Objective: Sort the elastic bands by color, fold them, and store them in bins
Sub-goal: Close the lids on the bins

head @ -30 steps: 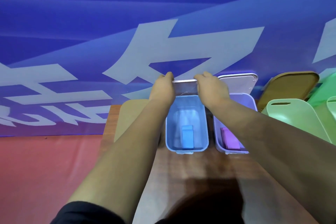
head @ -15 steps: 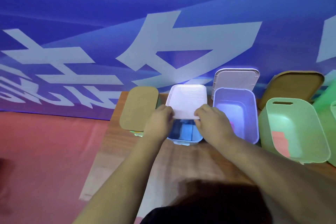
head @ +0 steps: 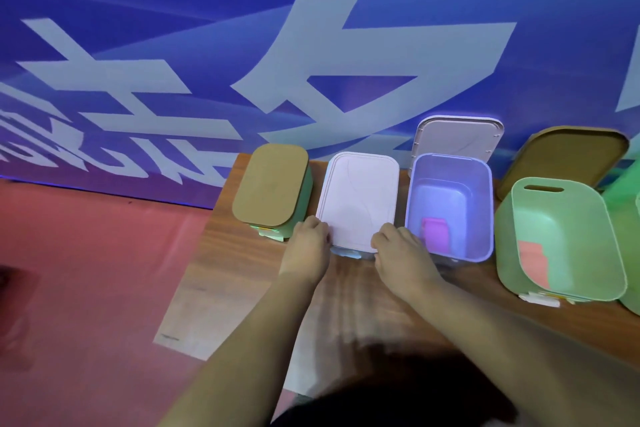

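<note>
Pinching near edge of white lid (head: 360,198) with left hand (head: 309,244) and right hand (head: 399,250); pressed unevenly, may seat crooked or nudge purple bin (head: 450,170) beside lid.

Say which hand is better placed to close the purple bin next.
Right, probably. The right hand holds the white lid at its near corner, directly beside the purple bin; the upright lid stands behind it. The left hand holds the other corner, farther off.

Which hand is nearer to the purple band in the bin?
Right. The right hand is just left of the purple band; the left hand lies beyond the white lid.
</note>
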Action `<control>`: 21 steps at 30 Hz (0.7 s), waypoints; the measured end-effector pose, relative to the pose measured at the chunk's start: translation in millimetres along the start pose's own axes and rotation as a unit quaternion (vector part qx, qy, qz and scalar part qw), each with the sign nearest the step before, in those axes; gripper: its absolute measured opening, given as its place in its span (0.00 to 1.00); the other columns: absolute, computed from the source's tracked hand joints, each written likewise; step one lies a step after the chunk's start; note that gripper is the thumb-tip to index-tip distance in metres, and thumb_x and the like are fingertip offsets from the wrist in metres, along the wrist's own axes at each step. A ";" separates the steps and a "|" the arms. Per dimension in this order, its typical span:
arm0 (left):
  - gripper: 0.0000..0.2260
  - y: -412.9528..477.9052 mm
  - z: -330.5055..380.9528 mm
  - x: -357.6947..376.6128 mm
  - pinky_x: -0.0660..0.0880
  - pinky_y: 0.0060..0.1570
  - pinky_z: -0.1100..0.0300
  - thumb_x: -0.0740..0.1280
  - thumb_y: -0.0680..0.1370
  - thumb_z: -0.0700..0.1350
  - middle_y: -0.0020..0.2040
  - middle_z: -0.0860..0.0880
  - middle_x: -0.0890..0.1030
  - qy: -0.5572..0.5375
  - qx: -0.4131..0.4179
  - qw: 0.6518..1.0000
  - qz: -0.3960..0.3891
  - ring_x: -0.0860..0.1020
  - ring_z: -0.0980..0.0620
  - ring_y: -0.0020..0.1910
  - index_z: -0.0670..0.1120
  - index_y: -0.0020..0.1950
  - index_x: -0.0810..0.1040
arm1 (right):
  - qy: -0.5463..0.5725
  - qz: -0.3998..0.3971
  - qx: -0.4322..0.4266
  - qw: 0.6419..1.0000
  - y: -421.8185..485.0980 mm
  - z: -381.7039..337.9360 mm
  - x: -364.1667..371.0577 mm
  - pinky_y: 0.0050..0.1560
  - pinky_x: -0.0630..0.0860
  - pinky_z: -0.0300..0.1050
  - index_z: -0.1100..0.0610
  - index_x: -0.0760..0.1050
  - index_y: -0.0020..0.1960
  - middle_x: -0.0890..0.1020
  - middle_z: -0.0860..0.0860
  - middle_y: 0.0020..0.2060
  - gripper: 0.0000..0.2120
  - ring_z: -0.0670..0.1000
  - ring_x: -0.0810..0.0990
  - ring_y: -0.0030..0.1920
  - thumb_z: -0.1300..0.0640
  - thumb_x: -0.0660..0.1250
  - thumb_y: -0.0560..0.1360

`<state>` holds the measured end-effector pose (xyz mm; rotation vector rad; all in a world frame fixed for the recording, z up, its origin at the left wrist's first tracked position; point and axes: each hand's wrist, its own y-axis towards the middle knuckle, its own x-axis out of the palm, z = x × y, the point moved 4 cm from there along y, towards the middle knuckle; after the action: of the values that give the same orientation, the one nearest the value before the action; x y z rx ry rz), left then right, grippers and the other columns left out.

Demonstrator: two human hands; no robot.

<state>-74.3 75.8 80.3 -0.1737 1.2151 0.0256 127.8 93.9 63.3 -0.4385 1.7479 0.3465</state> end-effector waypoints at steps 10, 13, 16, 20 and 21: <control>0.13 13.8 -8.1 0.0 0.77 0.53 0.46 0.73 0.76 0.48 0.57 0.47 0.73 0.011 0.009 0.997 -0.072 0.75 0.42 0.54 0.45 0.56 0.77 | 0.007 -0.051 0.030 0.998 10.7 -6.2 -8.3 0.57 0.76 0.52 0.54 0.79 0.56 0.75 0.52 0.56 0.11 0.58 0.76 0.53 0.57 0.68 0.74; 0.21 34.0 -0.7 -9.2 0.74 0.58 0.49 0.70 0.78 0.63 0.58 0.47 0.73 0.073 0.033 0.995 -0.065 0.72 0.44 0.57 0.46 0.57 0.79 | 0.014 -0.070 0.043 0.997 15.9 -5.8 -12.0 0.67 0.71 0.51 0.53 0.79 0.60 0.72 0.53 0.71 0.15 0.59 0.72 0.69 0.55 0.68 0.74; 0.27 60.1 5.9 -14.4 0.73 0.64 0.49 0.68 0.79 0.63 0.70 0.45 0.71 0.066 0.052 0.993 -0.076 0.71 0.42 0.67 0.42 0.66 0.75 | 0.013 -0.106 0.039 0.993 23.8 -8.0 -15.1 0.76 0.64 0.51 0.52 0.76 0.66 0.65 0.53 0.79 0.19 0.57 0.62 0.79 0.54 0.68 0.76; 0.41 90.7 9.2 -17.1 0.67 0.73 0.50 0.72 0.77 0.64 0.85 0.48 0.53 0.090 0.059 0.984 -0.144 0.61 0.44 0.79 0.42 0.80 0.62 | -0.020 -0.122 0.041 0.991 32.8 -12.4 -16.5 0.73 0.69 0.51 0.54 0.74 0.67 0.69 0.53 0.75 0.22 0.57 0.66 0.74 0.54 0.69 0.74; 0.43 96.1 8.9 -16.4 0.67 0.73 0.50 0.73 0.76 0.64 0.85 0.48 0.51 0.095 0.055 0.982 -0.156 0.61 0.44 0.79 0.42 0.81 0.61 | -0.023 -0.126 0.043 0.991 34.9 -12.9 -15.8 0.72 0.70 0.52 0.54 0.73 0.68 0.70 0.53 0.74 0.23 0.57 0.67 0.73 0.54 0.70 0.74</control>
<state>-82.6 173.1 87.1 -0.2725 1.3645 -0.3390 103.2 120.4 81.4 -0.5775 1.6331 0.1001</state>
